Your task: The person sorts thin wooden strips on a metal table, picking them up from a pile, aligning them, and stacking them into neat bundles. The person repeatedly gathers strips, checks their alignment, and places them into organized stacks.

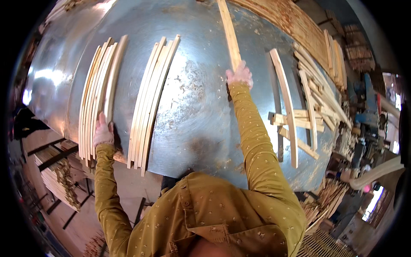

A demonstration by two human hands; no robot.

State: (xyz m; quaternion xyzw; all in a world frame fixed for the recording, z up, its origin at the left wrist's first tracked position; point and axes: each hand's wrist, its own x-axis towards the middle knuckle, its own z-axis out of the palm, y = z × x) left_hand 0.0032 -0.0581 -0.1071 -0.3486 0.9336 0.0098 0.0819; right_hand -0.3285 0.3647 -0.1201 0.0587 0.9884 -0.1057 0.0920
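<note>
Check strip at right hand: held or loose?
Held: right hand closes over the near end of the wooden strip; whether lifted, cannot tell.

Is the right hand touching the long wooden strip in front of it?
Touching. The head view shows the right hand closed over the near end of the long wooden strip.
</note>
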